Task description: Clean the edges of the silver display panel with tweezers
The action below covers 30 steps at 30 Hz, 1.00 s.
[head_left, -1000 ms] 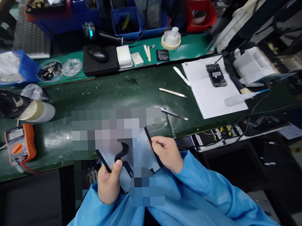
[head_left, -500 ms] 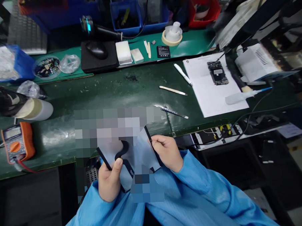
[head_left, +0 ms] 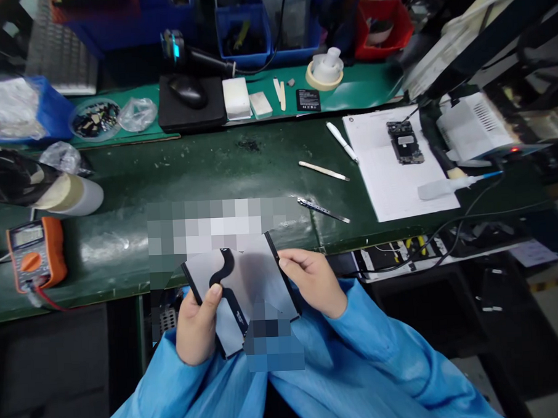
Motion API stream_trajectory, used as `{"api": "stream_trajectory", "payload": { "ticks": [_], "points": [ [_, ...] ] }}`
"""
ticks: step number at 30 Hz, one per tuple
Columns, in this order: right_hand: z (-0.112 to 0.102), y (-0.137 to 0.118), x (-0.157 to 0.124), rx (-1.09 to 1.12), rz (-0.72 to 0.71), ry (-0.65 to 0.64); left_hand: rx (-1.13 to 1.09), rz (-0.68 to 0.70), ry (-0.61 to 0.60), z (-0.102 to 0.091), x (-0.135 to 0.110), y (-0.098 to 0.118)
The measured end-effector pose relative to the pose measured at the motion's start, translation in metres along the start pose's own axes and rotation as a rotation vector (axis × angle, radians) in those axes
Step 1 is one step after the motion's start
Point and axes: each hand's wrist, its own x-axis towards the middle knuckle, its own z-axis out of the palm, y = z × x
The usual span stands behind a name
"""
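Shiny panel is held between two hands

A shiny panel (head_left: 258, 268) is held in front of the blue garment (head_left: 359, 347), near the front edge of the bench (head_left: 198, 166); whether the bench is touched cannot be told. By the left hand (head_left: 198, 329), the left side is clamped, with the thumb laid at the dark ribbon (head_left: 226, 263); the fingers behind are hidden. By the right hand (head_left: 314, 282), the black right edge is pinched between thumb and curled forefinger.

For good handling, the panel should be supported at its rims, so that the reflective face is not smudged. At the ribbon, only light thumb pressure is advised, as it could probably be creased. Equal force should be kept on both sides, because twisting might crack the panel.
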Motion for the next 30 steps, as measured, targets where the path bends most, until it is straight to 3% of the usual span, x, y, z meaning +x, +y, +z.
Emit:
{"api": "stream_trajectory", "payload": {
  "ticks": [2,4,7,9,12,14,17,21,25,27,30],
  "points": [
    [-0.013,-0.001,0.006,-0.021,-0.033,0.044,-0.090,-0.037,0.002,0.002,0.000,0.007],
    [-0.032,0.002,0.016,-0.148,-0.108,0.184,-0.126,-0.067,0.003,0.001,0.001,0.014],
    [-0.064,0.011,0.037,-0.596,-0.304,0.356,-0.140,-0.111,-0.010,-0.002,0.001,0.023],
    [-0.080,0.018,0.050,-0.853,-0.364,0.351,-0.148,-0.137,-0.025,-0.004,0.000,0.028],
    [-0.093,0.026,0.065,-1.046,-0.368,0.342,-0.146,-0.159,-0.039,-0.008,0.001,0.033],
    [-0.093,0.026,0.068,-1.072,-0.378,0.314,-0.141,-0.168,-0.047,-0.011,0.002,0.036],
    [-0.088,0.019,0.061,-0.937,-0.443,0.212,-0.142,-0.202,-0.084,-0.017,0.005,0.041],
    [-0.074,0.001,0.036,-0.674,-0.424,-0.025,-0.129,-0.244,-0.127,-0.024,0.008,0.046],
    [-0.062,-0.016,0.016,-0.596,-0.474,-0.266,-0.087,-0.272,-0.125,-0.026,0.010,0.050],
    [-0.057,-0.020,0.012,-0.603,-0.520,-0.315,-0.062,-0.282,-0.118,-0.026,0.011,0.050],
    [-0.055,-0.021,0.011,-0.696,-0.577,-0.282,-0.038,-0.285,-0.103,-0.026,0.012,0.051]
  ]
}}
